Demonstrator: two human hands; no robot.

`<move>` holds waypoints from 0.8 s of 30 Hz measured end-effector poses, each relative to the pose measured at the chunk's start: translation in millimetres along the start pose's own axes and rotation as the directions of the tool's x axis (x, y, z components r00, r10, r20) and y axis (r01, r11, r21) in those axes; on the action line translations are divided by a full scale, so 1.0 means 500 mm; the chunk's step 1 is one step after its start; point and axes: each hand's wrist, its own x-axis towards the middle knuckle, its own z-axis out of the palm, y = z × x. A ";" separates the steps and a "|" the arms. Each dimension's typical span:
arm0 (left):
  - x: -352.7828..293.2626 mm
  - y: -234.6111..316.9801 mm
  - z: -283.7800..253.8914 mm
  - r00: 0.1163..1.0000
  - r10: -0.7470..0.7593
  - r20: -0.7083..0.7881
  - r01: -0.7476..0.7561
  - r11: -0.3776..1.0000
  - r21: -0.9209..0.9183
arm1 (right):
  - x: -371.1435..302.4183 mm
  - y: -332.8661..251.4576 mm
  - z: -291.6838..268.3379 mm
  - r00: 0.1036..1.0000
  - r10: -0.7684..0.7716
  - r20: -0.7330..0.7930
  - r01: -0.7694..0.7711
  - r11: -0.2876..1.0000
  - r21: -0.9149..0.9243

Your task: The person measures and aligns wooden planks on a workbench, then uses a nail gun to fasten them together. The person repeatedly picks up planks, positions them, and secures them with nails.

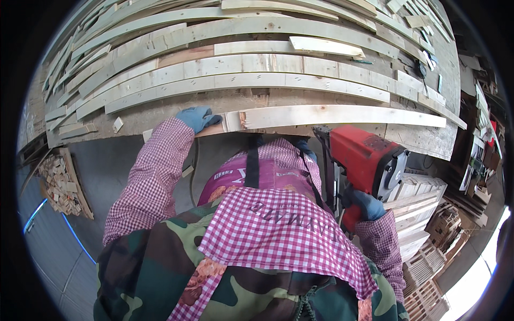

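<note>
My left hand point(197, 118), in a blue-grey work glove, is closed on a short wooden strip point(232, 122) at the table's near edge. A longer pale wooden board point(342, 115) meets that strip, its left end rough and splintered. My gloved right hand point(366, 204) grips the handle of a red and black nail gun point(364, 155). The gun's black nose is close to the near edge of the board; whether it touches cannot be made out. My right fingers are partly hidden behind the handle.
Many long wooden slats point(246, 82) lie in rows across the worktable point(428, 140). A wooden bin of offcuts point(80, 184) stands on the floor at left. Stacked pallets point(412, 208) stand at right, close to my right arm. A small wood scrap point(118, 125) lies left of my left hand.
</note>
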 end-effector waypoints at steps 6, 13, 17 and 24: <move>0.002 0.008 -0.005 0.995 -0.091 -0.031 0.093 0.993 0.074 | 0.118 -0.025 0.013 0.991 -0.064 0.120 0.097 0.949 -0.299; 0.022 0.000 0.024 0.992 -0.071 -0.103 0.080 0.993 0.085 | 0.166 -0.085 0.069 0.998 0.005 0.059 0.023 0.885 -0.464; 0.017 -0.008 0.036 0.990 -0.060 -0.126 0.068 0.996 0.058 | 0.155 -0.070 0.044 0.997 -0.051 0.065 0.077 0.866 -0.494; 0.021 0.000 0.016 0.988 -0.058 -0.146 0.072 0.993 0.089 | 0.099 -0.127 0.050 0.979 0.148 0.143 -0.147 0.989 -0.019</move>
